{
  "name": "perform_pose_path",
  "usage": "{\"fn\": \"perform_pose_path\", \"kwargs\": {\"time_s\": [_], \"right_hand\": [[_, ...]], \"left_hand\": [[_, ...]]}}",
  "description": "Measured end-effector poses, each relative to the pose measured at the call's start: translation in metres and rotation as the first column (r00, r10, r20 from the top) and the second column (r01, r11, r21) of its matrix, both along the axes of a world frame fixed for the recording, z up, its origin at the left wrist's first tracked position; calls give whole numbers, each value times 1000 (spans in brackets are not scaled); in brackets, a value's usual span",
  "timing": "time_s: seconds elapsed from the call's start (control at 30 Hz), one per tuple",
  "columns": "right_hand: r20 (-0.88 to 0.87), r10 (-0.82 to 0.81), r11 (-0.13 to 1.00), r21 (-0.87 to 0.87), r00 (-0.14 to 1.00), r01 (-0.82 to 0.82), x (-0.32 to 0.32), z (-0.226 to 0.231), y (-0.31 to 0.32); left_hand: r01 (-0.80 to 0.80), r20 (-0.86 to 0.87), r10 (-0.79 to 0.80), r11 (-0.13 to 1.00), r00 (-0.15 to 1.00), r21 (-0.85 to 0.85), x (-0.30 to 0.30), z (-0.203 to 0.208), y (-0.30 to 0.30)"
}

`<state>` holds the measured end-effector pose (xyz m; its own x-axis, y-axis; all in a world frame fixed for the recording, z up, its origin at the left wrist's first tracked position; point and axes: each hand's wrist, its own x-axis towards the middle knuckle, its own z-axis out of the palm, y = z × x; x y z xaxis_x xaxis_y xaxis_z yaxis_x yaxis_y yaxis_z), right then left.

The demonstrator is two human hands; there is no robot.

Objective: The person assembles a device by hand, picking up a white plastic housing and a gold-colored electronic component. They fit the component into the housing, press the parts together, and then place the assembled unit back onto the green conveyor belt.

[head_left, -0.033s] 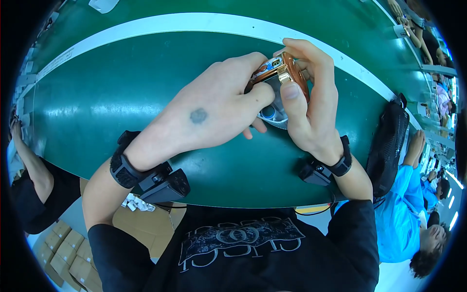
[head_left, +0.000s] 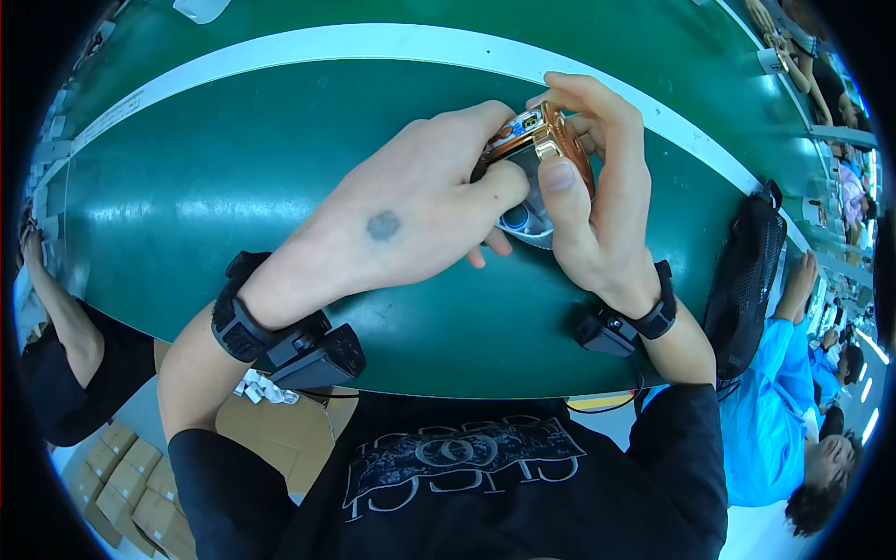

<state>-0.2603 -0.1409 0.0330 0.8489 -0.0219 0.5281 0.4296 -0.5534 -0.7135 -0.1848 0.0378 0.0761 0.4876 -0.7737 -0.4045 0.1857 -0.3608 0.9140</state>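
Note:
A small electronic device [head_left: 551, 131] with a shiny copper-gold casing is held between my hands above the green table. Its exposed side shows a port and some blue and white parts. Below it hangs a clear, plastic-looking piece [head_left: 536, 218] with a blue ring; I cannot tell whether it is joined to the device. My left hand [head_left: 434, 191] pinches the device's left end, its thumb across the clear piece. My right hand [head_left: 602, 191] wraps round the right end, thumb pressed on the near side. My fingers hide much of the device.
The green tabletop [head_left: 205, 205] has a white strip [head_left: 373, 44] along its far side. A black mesh pouch [head_left: 747, 280] lies at the right edge. Wrist straps with black boxes [head_left: 322, 357] sit on both my wrists. Other people are at both sides; cardboard boxes [head_left: 131, 481] stand lower left.

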Motion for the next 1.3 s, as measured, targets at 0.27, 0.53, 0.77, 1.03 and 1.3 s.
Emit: {"fn": "perform_pose_path", "kwargs": {"time_s": [0.27,0.53,0.77,1.03,1.3], "right_hand": [[-141,71,997,-21,988,-74,-5,5,-9],[-126,115,988,120,985,-100,-6,-7,-15],[-132,110,956,286,985,-68,-8,-15,-5],[-263,145,855,519,954,13,-2,-15,-10],[-133,86,978,198,987,-58,0,-14,-19]], "left_hand": [[-36,87,43,996,995,-84,-8,-1,-4],[-72,-161,48,986,986,-149,-11,-4,-7],[-89,-319,49,990,946,-112,-3,-8,2],[-275,-454,102,902,885,-334,-20,-41,-4],[-155,109,194,944,975,-290,-21,-51,4]]}}
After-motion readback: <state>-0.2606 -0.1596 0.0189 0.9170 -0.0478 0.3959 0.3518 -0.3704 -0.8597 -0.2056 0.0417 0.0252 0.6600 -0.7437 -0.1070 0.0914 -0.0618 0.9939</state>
